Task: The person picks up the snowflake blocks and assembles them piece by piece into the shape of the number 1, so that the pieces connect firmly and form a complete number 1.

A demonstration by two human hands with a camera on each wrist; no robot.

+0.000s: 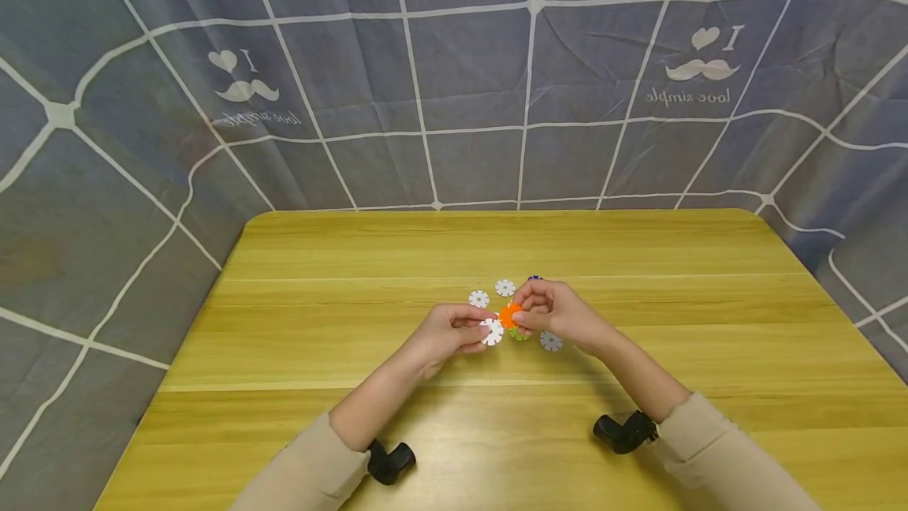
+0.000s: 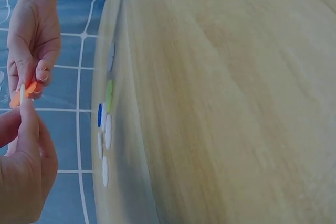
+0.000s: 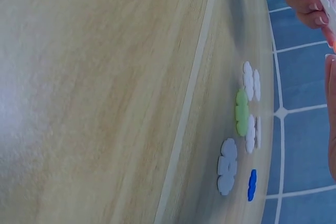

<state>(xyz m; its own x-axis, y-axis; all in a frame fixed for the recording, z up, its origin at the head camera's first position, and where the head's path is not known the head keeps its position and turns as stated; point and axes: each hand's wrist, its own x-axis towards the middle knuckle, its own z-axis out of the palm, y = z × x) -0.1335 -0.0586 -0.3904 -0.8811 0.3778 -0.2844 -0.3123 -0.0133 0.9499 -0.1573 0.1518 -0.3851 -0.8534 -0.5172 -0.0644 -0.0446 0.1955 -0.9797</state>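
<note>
My left hand (image 1: 448,335) pinches a white notched disc (image 1: 492,332) between thumb and fingers. An orange notched disc (image 1: 509,315) is pinched in my right hand (image 1: 560,314), just right of the white one. In the left wrist view, the orange disc (image 2: 21,95) and the pale disc meet at an angle between the fingertips of both hands; whether they are joined I cannot tell. Below the hands, a green disc (image 3: 241,112) lies on the table among several white discs (image 3: 227,167), with a blue disc (image 3: 252,185) nearby.
The wooden table (image 1: 319,259) reaches back to a grey curtain (image 1: 468,85) with white lines. White discs (image 1: 504,288) lie just beyond the hands, and another (image 1: 550,341) is below the right hand. Black devices (image 1: 392,464) are at both wrists.
</note>
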